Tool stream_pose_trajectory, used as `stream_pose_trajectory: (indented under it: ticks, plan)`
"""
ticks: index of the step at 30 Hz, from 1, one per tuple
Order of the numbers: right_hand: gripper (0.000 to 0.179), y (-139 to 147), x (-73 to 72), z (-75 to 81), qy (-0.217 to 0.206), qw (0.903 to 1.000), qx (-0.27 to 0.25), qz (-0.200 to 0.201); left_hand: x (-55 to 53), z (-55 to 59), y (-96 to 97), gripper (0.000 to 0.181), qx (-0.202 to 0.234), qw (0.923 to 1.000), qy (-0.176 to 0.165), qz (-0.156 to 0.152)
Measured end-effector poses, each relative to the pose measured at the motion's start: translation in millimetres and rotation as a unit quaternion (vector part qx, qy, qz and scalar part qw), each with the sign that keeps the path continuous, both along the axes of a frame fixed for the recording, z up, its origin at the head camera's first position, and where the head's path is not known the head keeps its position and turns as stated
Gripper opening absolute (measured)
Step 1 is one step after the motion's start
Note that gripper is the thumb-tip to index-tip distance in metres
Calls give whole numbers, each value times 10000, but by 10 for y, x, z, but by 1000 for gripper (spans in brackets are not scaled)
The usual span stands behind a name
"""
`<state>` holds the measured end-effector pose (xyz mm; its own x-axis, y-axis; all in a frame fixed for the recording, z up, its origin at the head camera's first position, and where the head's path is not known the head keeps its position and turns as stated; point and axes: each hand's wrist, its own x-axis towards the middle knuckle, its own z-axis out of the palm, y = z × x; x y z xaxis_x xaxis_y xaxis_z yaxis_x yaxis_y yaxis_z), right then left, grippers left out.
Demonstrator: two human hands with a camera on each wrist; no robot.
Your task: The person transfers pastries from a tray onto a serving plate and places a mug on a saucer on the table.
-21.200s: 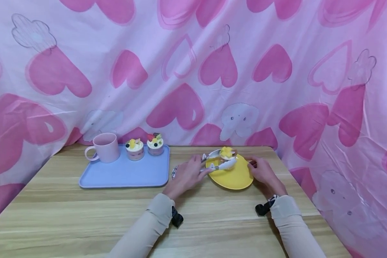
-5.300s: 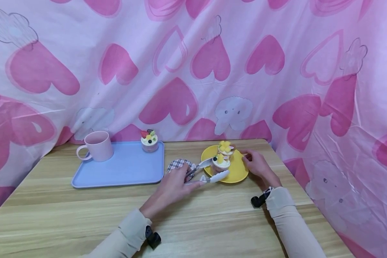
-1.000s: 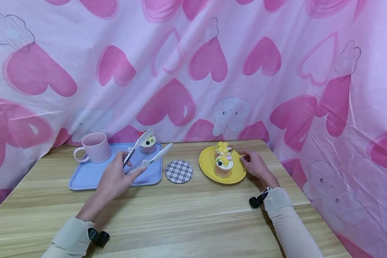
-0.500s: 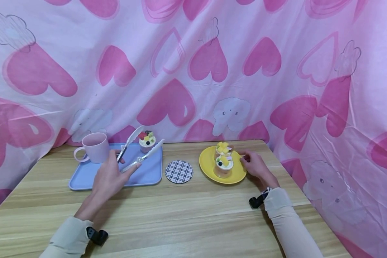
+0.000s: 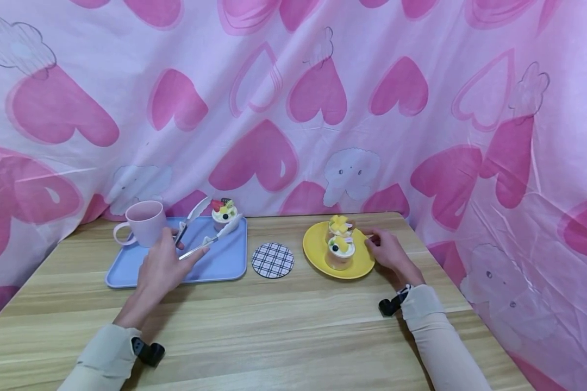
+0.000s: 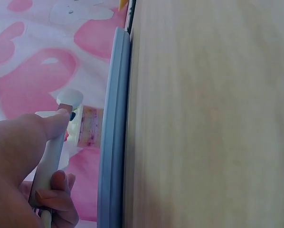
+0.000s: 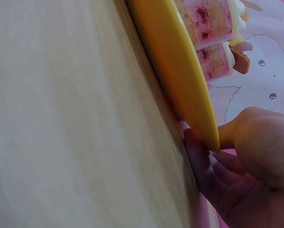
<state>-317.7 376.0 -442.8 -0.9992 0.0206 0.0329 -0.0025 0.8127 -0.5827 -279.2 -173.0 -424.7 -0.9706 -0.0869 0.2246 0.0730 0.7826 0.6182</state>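
My left hand (image 5: pixel 162 266) grips a pair of tongs (image 5: pixel 231 226) with white tips, held over the blue tray (image 5: pixel 215 267). The spread tips stand on either side of a dessert cup (image 5: pixel 222 221) topped with strawberry and fruit. Whether they touch it, I cannot tell. In the left wrist view, the thumb presses one tong arm (image 6: pixel 49 164) and the cup (image 6: pixel 90 126) shows past it. My right hand (image 5: pixel 391 252) pinches the rim of the yellow plate (image 5: pixel 315 251), thumb above and fingers below. Two dessert cups, one in front (image 5: pixel 339 256) and one behind (image 5: pixel 339 224), stand on it.
A pink mug (image 5: pixel 147 224) stands at the tray's left, close to my left hand. Between tray and plate lies a round checked coaster (image 5: pixel 273 260). A pink heart-print cloth (image 5: pixel 264 98) hangs behind the wooden table (image 5: pixel 274 331).
Since the oldest frame, a second dessert cup has gone by tongs from tray to plate. The tongs then came back left to the tray's last cup. The right hand stays at the plate.
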Motion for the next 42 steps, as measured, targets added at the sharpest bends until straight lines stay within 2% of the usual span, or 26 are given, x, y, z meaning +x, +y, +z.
stream_pose_trajectory:
  ticks: [7,14,20,33,42]
  plan:
    - [37,10,3,-3,91,9999,22,51,-56,-42,-11,89,-49,9998,-176,-39]
    - [36,19,-5,-19,161,9999,45,23,-64,-52,-38,92,-115,9994,-286,-137]
    - [35,20,-13,-30,150,9999,5,13,-66,-49,-48,85,-238,9989,-385,-147]
    - [37,16,-5,-23,126,9999,-10,29,-95,-92,-69,75,-341,9986,-315,-241]
    - [36,8,-12,-24,126,9999,3,7,-85,-104,-72,67,-432,9983,-352,-154]
